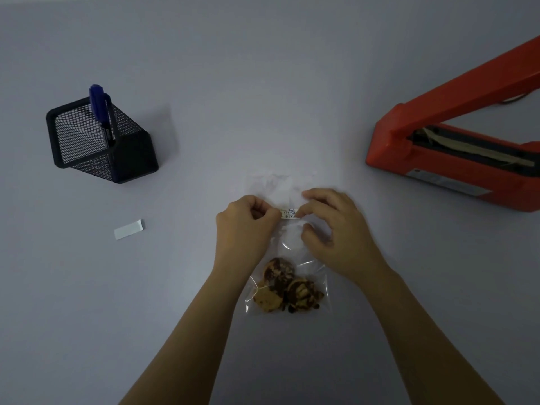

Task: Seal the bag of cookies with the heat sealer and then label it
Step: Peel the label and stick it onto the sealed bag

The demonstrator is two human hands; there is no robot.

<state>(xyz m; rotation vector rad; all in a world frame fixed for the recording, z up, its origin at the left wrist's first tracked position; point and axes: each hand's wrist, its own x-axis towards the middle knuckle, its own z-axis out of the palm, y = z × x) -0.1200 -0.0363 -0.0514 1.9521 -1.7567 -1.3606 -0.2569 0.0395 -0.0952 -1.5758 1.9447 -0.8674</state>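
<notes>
We've got a bare left forearm (190, 325) and a bare right forearm (420, 325), uncovered along their whole visible length; left hand (245, 226) and right hand (336, 229) bare too.

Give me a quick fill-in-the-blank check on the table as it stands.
1. The marker standing in the mesh holder is ____ in colour.
2. The heat sealer has its arm ____ (raised or lowered).
3. The white paper strip lies to the ____ of the bag.
4. The label, pinched by the left hand and right hand, is ____ (blank or written on).

Missing words: blue; raised; left; written on.
</notes>
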